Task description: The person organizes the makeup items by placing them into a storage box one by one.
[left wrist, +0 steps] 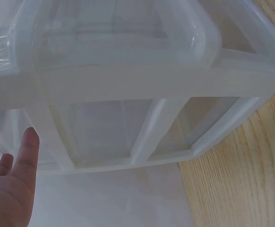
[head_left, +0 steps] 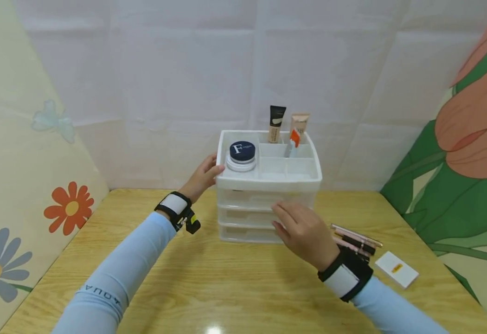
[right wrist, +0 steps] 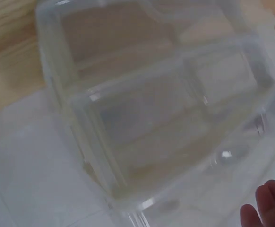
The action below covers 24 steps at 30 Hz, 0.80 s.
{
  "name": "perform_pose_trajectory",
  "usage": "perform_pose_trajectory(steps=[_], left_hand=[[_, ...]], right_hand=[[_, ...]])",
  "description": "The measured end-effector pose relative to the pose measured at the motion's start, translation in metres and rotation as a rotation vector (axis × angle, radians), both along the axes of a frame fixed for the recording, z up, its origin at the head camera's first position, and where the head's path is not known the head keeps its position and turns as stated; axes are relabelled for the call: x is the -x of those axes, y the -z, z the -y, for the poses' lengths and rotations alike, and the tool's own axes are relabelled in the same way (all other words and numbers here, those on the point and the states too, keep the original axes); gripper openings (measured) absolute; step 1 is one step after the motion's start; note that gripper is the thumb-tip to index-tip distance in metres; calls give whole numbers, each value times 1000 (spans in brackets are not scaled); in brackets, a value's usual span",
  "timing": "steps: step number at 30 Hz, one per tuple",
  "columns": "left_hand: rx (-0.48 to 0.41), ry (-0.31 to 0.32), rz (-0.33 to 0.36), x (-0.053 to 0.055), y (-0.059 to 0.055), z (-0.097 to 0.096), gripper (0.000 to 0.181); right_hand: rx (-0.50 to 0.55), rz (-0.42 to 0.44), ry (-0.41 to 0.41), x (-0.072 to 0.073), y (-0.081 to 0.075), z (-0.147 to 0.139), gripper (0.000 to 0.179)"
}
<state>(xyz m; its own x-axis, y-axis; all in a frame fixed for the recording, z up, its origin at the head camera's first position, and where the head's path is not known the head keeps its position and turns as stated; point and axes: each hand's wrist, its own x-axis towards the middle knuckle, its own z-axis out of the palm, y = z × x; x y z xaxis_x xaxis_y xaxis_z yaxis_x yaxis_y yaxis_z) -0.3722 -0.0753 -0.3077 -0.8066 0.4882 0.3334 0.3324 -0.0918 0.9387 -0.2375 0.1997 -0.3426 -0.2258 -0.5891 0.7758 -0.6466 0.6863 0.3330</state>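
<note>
A white plastic drawer organizer (head_left: 268, 185) with three clear drawers stands on the table. My left hand (head_left: 203, 178) rests on its left side near the top rim; in the left wrist view, extended fingers (left wrist: 28, 151) lie along the side frame. In front of the drawers (right wrist: 142, 113), my right hand (head_left: 304, 229) is slightly blurred, its fingers loosely bent near the top drawer's front and holding nothing. On the organizer's top sit a dark-lidded round jar (head_left: 242, 152), a black-capped tube (head_left: 276, 123), a beige tube (head_left: 299, 121) and a small orange-topped item (head_left: 294, 139).
To the right of the organizer, several slim pink and black cosmetic tubes (head_left: 358, 241) lie on the wooden table (head_left: 210, 287). A small white box (head_left: 396, 269) lies beside them. White cloth (head_left: 164, 83) hangs behind, with flower-printed cloth on both sides.
</note>
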Motion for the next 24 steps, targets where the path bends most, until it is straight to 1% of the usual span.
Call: perform_pose_trajectory(steps=[2,4,9,14,16,19,24], left_hand=[[1,-2,0,1,1,0,69],[3,-4,-3,1,2,-1,69],[14,-12,-5,2,6,-3,66],[19,-38,-2,2,8,-4,66],[8,-46,-8,2,8,-5,66],[-9,-52,-21,2,9,-6,65],[-12,-56,-24,2,11,-5,65]], right_hand=[[-62,-16,-2,5,10,2,38],[-104,-28,-5,11,19,4,36],[-152,-57,-9,22,34,8,35],[-216,-95,13,28,39,10,36],[-235,-111,18,30,40,11,37],[-252,-136,24,34,42,11,39],[-266,-170,41,40,49,12,36]])
